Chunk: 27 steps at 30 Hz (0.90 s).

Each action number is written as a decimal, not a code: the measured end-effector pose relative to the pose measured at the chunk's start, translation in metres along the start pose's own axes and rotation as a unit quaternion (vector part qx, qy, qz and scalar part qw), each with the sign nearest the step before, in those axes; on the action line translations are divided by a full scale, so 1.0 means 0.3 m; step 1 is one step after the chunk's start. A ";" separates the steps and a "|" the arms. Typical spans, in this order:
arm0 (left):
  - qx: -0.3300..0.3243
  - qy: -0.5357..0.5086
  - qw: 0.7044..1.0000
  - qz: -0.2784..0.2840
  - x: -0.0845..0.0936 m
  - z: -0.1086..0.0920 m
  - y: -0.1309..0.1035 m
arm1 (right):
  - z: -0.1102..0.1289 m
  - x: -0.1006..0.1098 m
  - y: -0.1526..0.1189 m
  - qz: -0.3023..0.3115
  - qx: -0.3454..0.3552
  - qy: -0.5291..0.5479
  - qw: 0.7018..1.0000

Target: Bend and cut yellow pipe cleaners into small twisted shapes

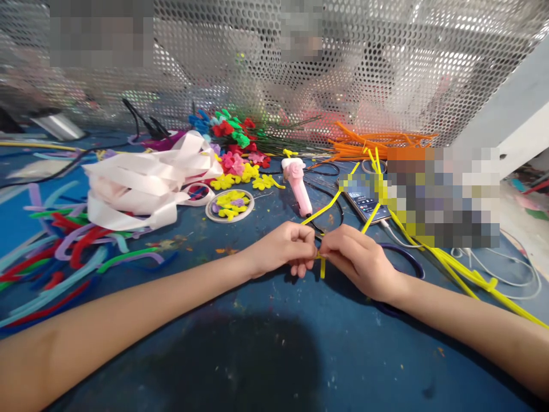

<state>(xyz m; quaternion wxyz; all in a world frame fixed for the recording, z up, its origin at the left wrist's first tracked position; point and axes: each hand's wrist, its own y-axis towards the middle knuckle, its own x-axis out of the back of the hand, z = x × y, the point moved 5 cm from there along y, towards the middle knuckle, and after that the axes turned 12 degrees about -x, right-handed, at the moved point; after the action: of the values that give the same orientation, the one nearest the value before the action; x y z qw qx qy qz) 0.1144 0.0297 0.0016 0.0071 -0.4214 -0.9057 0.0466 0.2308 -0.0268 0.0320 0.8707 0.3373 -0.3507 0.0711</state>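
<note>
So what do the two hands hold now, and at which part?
Both hands, left hand and right hand, pinch thin yellow fuzzy pipe cleaners where the strands meet between the fingertips; long ends stick out upward.

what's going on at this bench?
A person is pinching yellow pipe cleaners between the left hand and right hand, low over the blue table. Two strands run up and away from the pinch. Behind lie a pink handheld tool, a phone, white ribbon and finished pipe-cleaner flowers.

Bare forearms, no sleeves, no jewellery
</note>
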 end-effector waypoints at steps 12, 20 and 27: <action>-0.101 -0.040 0.989 -0.097 0.028 0.012 0.004 | -0.080 0.007 0.014 -0.015 -0.205 0.085 0.975; -0.173 -0.080 0.976 -0.100 0.035 0.013 0.002 | -0.153 -0.020 0.013 0.019 -0.336 0.339 0.879; -0.210 -0.034 0.972 -0.096 0.036 0.007 -0.013 | -0.124 -0.030 0.013 0.068 -0.340 0.379 0.858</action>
<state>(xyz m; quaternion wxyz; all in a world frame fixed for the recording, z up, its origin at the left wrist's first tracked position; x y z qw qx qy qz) 0.1043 0.0354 -0.0005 -0.1077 -0.3225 -0.9312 -0.1314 0.2437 0.0007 0.0087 0.9899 -0.0575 -0.0183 0.1287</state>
